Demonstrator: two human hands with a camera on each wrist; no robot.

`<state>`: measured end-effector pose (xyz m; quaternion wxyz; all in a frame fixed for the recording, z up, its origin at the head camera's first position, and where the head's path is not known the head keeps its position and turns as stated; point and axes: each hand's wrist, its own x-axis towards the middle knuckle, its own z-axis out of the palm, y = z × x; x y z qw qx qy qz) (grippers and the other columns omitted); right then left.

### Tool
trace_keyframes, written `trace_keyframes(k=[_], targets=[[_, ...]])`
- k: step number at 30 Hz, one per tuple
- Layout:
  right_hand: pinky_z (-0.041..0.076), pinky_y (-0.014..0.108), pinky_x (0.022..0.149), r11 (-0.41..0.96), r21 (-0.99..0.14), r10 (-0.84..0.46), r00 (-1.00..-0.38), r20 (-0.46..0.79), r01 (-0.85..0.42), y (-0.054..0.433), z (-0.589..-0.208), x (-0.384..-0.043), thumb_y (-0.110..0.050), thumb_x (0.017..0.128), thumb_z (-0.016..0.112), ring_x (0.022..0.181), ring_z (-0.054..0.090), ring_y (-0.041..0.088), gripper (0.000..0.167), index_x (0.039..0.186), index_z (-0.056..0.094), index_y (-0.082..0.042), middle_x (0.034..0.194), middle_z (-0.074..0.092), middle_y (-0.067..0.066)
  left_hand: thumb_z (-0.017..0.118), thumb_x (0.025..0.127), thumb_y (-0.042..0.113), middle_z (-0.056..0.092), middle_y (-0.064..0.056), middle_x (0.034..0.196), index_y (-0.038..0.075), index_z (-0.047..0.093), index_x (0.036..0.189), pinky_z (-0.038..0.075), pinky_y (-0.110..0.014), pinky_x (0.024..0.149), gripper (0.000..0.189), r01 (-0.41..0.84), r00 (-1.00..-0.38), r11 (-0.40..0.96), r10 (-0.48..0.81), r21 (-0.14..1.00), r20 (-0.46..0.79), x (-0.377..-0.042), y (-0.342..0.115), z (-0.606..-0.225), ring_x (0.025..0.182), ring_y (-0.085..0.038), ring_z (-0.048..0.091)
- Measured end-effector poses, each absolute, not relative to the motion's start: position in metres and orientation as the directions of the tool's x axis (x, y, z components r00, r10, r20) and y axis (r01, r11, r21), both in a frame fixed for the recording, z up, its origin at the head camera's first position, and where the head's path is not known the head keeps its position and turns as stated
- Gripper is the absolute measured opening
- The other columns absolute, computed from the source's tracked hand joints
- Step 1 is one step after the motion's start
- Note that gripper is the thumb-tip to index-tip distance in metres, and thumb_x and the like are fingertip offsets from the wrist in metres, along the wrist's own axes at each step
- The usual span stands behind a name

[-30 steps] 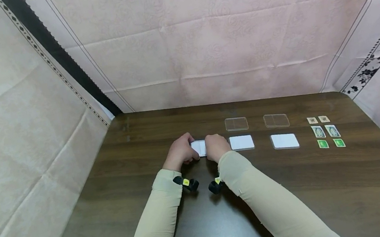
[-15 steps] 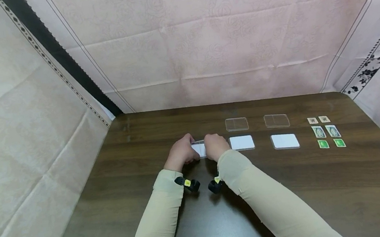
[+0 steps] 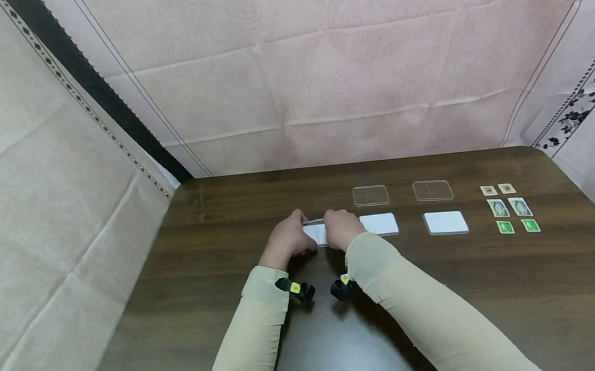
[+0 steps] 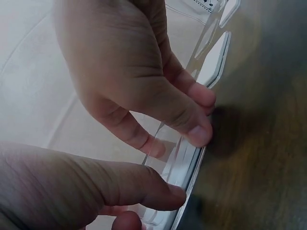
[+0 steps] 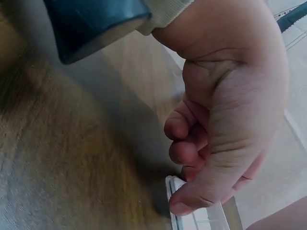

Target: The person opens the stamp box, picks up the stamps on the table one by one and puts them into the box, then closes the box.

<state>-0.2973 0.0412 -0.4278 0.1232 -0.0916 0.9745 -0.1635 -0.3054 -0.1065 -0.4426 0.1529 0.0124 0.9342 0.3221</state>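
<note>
A thin white rectangular piece (image 3: 315, 235) with a clear plastic layer lies between my two hands at the left end of a row. My left hand (image 3: 288, 237) pinches its left end, thumb along the near edge in the left wrist view. My right hand (image 3: 341, 228) grips the other end with thumb and fingers. In the left wrist view the clear plastic (image 4: 175, 152) stands slightly tilted over the white part at the far side. Fingers hide both ends of the piece. The right thumb (image 5: 192, 199) presses its near corner in the right wrist view.
To the right lie two similar white pieces (image 3: 378, 225) (image 3: 446, 222). Behind them are two clear plastic covers (image 3: 370, 195) (image 3: 433, 190). Farther right sit small picture squares (image 3: 489, 190), two portrait pictures (image 3: 498, 208) and two green squares (image 3: 505, 227) on the wooden table (image 3: 208, 322).
Both hands have shifted slightly right with the white piece. A clear edge now shows along its far side, where it looked flatter a second ago. The other things stay in place.
</note>
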Motion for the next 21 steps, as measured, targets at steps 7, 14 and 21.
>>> trace_keyframes(k=[7, 14, 21], targets=[[0.057, 0.042, 0.077, 0.919, -0.362, -0.234, -0.955, -0.179, -0.157, 0.05, -0.418, -0.309, -0.014, 0.084, 0.082, 0.082, 0.065, 0.026, 0.04, 0.118, 0.065, -0.003, 0.103, 0.071, 0.014, 0.082, 0.081, 0.013, 0.063, -0.011, 0.112, 0.01, 0.056, 0.129, 0.056, -0.038, 0.069, 0.054, -0.024, -0.972, 0.775, 0.129, 0.632, -0.196, -0.315, -0.111, -0.438, 0.081, -0.026, 0.063], [0.048, 0.051, 0.098, 0.882, -0.411, -0.296, -0.95, -0.103, -0.231, 0.061, -0.418, -0.334, -0.025, 0.085, 0.083, 0.108, 0.056, 0.033, 0.052, 0.129, 0.062, -0.006, 0.114, 0.064, 0.014, 0.082, 0.083, 0.017, 0.061, -0.009, 0.112, 0.013, 0.055, 0.135, 0.054, -0.044, 0.087, 0.058, 0.048, -0.982, 0.762, 0.154, 0.646, -0.109, -0.336, -0.12, -0.429, 0.099, -0.028, 0.058], [0.042, 0.054, 0.106, 0.846, -0.475, -0.307, -0.949, -0.066, -0.241, 0.073, -0.435, -0.358, -0.033, 0.087, 0.081, 0.123, 0.044, 0.035, 0.07, 0.147, 0.05, -0.011, 0.134, 0.052, 0.017, 0.085, 0.082, 0.022, 0.047, -0.013, 0.136, 0.018, 0.057, 0.139, 0.049, -0.049, 0.098, 0.063, 0.113, -0.98, 0.753, 0.194, 0.648, -0.054, -0.361, -0.13, -0.435, 0.117, -0.03, 0.047]])
